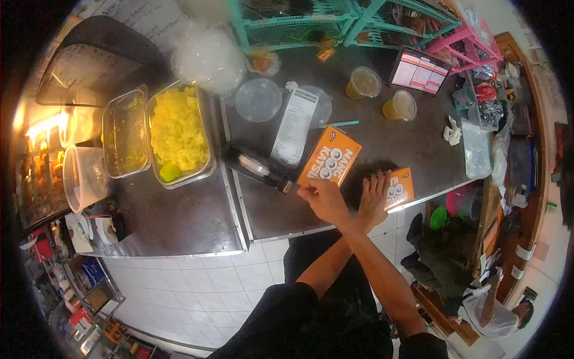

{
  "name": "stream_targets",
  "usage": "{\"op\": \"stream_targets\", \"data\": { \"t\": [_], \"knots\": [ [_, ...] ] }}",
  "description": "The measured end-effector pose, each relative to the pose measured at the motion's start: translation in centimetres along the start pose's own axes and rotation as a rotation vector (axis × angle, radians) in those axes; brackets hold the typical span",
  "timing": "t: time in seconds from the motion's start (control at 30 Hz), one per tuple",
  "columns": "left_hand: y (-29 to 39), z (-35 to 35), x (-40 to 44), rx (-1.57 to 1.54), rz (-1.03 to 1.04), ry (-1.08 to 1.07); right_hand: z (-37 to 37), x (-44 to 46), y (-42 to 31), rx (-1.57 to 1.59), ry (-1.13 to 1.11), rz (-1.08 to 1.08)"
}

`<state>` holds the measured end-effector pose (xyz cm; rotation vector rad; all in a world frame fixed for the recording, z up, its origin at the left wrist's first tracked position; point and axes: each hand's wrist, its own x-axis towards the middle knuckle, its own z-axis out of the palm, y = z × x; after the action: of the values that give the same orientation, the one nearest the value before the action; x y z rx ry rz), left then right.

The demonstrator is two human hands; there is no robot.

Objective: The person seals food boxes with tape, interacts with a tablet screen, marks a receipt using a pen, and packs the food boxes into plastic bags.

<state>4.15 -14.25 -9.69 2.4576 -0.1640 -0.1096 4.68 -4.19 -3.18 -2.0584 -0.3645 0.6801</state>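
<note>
My forearms cross, the right over the left. My left hand point(374, 194) lies with fingers spread against the left side of a small orange box point(400, 188) near the table's front edge. My right hand point(327, 201) has its thumb and finger pinched close to the cutting end of a black tape dispenser point(256, 167); what they pinch, if anything, is too small to make out. Just beyond this hand lies a larger orange box point(332, 154) printed "MANG KATSU". A printed receipt point(295, 127) lies between dispenser and box, partly over a clear round lid.
Two lidded cups point(363, 82) of drink and a tablet point(420, 70) stand at the back right. Left are a tub of yellow food point(178, 128) and clear containers point(85, 177). Green racks point(293, 24) line the back. Another person point(490, 308) is at lower right.
</note>
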Motion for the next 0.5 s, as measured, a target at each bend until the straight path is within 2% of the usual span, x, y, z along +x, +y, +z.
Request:
{"op": "stream_targets", "data": {
  "t": [0.13, 0.5],
  "knots": [
    [0.2, -1.6, 0.0, 0.058, 0.01, -0.026, 2.6, 0.0, 2.9, -0.023, 0.15, 0.037],
    [0.1, 0.1, -0.1, 0.031, -0.019, -0.036, 3.6, 2.0, 2.1, -0.199, 0.133, 0.049]
  ]
}}
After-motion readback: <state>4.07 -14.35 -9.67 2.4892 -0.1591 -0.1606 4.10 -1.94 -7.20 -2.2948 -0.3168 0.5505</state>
